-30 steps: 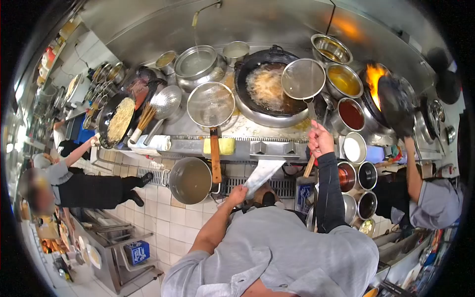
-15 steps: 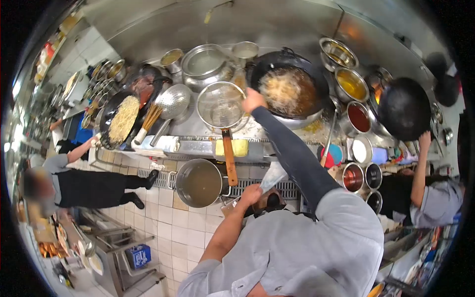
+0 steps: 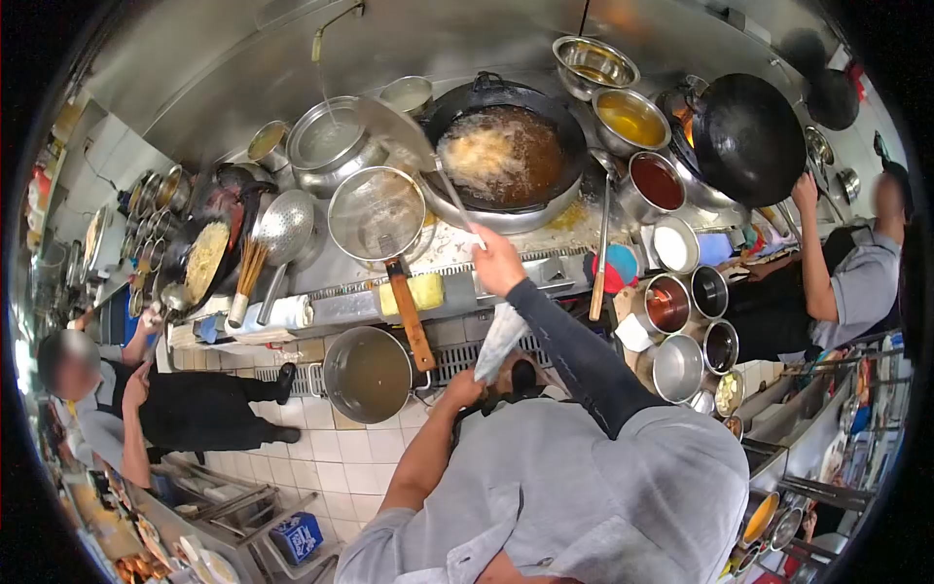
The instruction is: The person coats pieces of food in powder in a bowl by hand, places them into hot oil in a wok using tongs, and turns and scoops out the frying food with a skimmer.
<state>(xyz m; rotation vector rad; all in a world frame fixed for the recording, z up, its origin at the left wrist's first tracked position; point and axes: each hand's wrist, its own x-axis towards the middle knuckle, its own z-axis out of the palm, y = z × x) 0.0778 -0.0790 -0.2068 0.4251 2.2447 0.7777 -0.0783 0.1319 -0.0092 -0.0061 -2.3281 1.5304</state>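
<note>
My right hand (image 3: 499,261) is closed around a long thin handle in front of the black wok (image 3: 567,136). At the handle's far end is a wide, flat utensil head (image 3: 397,128), too blurred to tell its exact kind, over the counter left of the wok. Pale food (image 3: 479,146) bubbles in brown oil inside the wok. Near my waist, my left hand (image 3: 465,389) grips a whitish cloth (image 3: 503,336). A wooden-handled mesh strainer (image 3: 377,212) rests to the left, its handle reaching over the counter edge above a large pot (image 3: 366,375).
Left are a perforated ladle (image 3: 285,226), a bamboo brush (image 3: 249,277) and a steel pot (image 3: 329,146). Right are bowls of yellow liquid (image 3: 632,119) and red sauce (image 3: 658,181), and another ladle (image 3: 602,234). Co-workers stand on the left (image 3: 185,404) and right (image 3: 837,282), one holding a tilted wok (image 3: 751,139).
My right hand has come back from the wok's left rim toward the counter's front edge, and the utensil's blurred head now shows. My left hand still holds the cloth. The view has shifted.
</note>
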